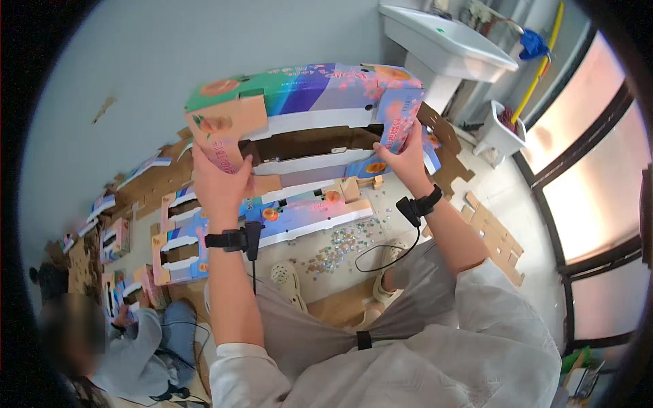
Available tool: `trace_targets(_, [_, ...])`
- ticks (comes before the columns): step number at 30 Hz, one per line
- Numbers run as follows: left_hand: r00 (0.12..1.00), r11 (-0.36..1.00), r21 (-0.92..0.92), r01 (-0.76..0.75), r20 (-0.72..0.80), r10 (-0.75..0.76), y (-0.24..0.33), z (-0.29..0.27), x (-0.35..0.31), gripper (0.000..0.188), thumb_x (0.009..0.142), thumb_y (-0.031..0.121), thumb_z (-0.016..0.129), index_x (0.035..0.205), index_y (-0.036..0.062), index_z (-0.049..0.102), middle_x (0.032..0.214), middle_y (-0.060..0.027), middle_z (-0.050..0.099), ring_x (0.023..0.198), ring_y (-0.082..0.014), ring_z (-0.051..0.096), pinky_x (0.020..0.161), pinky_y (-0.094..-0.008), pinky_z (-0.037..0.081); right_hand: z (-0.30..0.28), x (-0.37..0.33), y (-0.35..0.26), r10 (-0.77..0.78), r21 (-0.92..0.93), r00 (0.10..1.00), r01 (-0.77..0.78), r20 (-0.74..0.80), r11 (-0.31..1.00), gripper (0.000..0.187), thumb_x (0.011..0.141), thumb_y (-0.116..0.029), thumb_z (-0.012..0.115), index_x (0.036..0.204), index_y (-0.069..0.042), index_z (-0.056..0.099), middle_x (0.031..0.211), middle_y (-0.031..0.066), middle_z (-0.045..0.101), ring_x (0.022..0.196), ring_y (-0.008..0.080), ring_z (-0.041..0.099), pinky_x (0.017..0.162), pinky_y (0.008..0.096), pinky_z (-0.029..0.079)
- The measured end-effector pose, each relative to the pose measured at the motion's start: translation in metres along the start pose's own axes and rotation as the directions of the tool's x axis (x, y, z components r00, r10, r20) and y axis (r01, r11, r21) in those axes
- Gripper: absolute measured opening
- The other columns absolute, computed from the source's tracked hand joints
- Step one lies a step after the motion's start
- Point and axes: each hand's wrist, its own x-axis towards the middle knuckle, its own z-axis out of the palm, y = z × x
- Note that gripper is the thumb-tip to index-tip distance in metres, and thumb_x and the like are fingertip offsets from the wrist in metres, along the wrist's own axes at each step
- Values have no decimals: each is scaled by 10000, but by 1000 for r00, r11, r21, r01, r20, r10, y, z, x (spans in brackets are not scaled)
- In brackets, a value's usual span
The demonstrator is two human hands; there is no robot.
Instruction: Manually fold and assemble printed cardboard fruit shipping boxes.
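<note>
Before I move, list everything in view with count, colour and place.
Box: one, multicoloured, raised between both hands
Other boxes: several, multicoloured, floor below and left
Cardboard: several pieces, brown, floor at right
Bits: many, shiny, floor before the feet
Sink: one, white, upper right
Tub: one, white, right of the sink's base
Pole: one, yellow, above the tub
Cloth: one, blue, beside the pole
Co-worker: one, grey top, lower left
Clogs: at least two, cream, low centre
Wristbands: two, black, one per wrist
Left hand: one, bare, box's left end
Right hand: one, bare, box's right end
</note>
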Motion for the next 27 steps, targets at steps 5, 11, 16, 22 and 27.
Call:
trace_targets(5, [994, 1000, 20, 20, 109, -22, 46, 47, -28, 1010, 723, 272, 876, 1557, 34, 359, 1354, -259, 639, 1193, -459, 649, 988, -506, 535, -35, -14, 4, 199, -469, 958, -275, -206, 839, 973, 736, -401, 896, 1428, 55, 386, 1047, 259, 717, 963, 414, 726, 870, 462, 579])
trace_targets(11, [985, 995, 14, 102, 138, -103, 56, 65, -47, 1023, 739, 258, 850, 1563, 7, 299, 1347, -296, 618, 1184, -465, 654, 994, -502, 536, -51, -22, 4, 221, -391, 958, -276, -180, 878, 953, 692, -243, 848, 1458, 48, 363, 1065, 266, 711, 979, 417, 723, 894, 478, 576])
trace_targets(16, [996, 995, -25, 94, -2, -94, 60, 72, -48, 972, 766, 229, 862, 1502, -73, 304, 1363, -301, 581, 1213, -468, 636, 1032, -499, 514, -54, -18, 2, 142, -334, 978, -186, -153, 924, 946, 699, -219, 840, 1473, 31, 357, 1115, 268, 701, 1009, 419, 716, 909, 477, 575])
trace_targets(22, [996, 996, -35, 83, 34, -81, 55, 75, -47, 928, 748, 212, 850, 1483, -49, 346, 1341, -297, 594, 1179, -461, 649, 1020, -499, 517, -49, -16, 3, 138, -420, 978, -192, -155, 887, 1004, 721, -281, 880, 1499, 26, 324, 1176, 281, 689, 1045, 432, 715, 909, 472, 580])
trace_targets(27, [991, 993, 4, 120, 59, -120, 54, 76, -52, 923, 732, 213, 849, 1477, -42, 368, 1339, -289, 604, 1188, -451, 648, 1020, -493, 514, -46, -16, 13, 155, -563, 983, -182, -97, 806, 1352, 709, -400, 943, 1644, 15, 59, 1392, 319, 595, 1101, 456, 706, 927, 463, 585])
